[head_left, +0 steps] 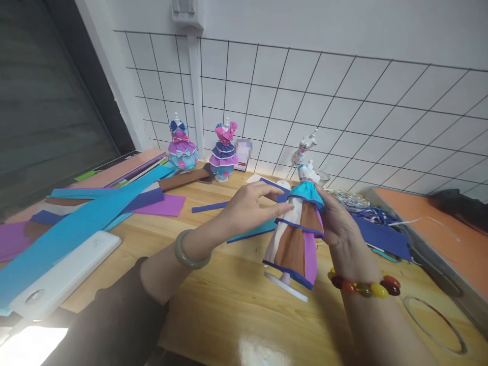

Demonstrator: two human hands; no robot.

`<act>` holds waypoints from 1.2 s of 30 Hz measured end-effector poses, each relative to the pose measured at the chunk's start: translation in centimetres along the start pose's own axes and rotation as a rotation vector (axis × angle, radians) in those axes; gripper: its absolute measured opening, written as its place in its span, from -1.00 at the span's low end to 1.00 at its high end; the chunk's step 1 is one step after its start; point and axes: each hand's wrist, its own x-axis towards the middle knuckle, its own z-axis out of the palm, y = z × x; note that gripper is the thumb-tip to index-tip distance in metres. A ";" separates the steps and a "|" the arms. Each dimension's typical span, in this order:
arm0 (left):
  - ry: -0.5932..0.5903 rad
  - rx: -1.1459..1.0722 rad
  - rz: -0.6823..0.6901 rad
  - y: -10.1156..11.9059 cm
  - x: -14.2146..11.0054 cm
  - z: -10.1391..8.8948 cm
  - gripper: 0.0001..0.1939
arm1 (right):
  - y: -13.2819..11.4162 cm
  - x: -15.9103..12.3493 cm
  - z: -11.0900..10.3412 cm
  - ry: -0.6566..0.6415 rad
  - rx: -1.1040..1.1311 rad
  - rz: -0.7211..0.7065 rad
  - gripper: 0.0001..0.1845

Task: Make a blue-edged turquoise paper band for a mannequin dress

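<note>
A small white mannequin (309, 173) on a round stand wears a paper dress (295, 244) with a turquoise top, brown, white and purple skirt panels and a blue hem. It is tilted above the wooden table (229, 284). My right hand (339, 223) wraps round the back of the dress at the waist and holds it. My left hand (249, 203) reaches in from the left with fingers stretched out, its fingertips touching the dress just below the turquoise part.
Two dressed mannequins (182, 145) (224, 150) stand at the back by the grid wall, a bare one (301, 152) behind the held one. Paper strips in turquoise (76, 223), purple and blue lie left and right. A white flat device (61, 277) lies front left, a ring (434, 323) front right.
</note>
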 end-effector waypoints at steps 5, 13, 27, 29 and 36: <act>-0.046 0.129 0.227 0.0 -0.3 0.3 -0.73 | -0.2 0.2 -0.9 0.113 0.086 -0.084 -0.75; -0.005 0.751 0.560 -0.3 -0.7 1.1 -0.76 | -0.2 -0.1 -0.6 0.216 0.145 -0.186 -0.83; 0.211 0.719 0.547 -1.6 -0.7 1.5 -0.74 | -0.2 -0.1 -0.9 0.222 -0.025 -0.287 -0.77; 0.206 0.689 0.544 -1.8 -0.5 1.4 -0.69 | -0.3 -0.1 -0.9 0.227 0.021 -0.294 -0.78; 0.198 0.210 0.297 -1.9 0.1 0.9 -0.61 | -0.2 -0.4 -0.6 0.255 -0.051 -0.302 -0.77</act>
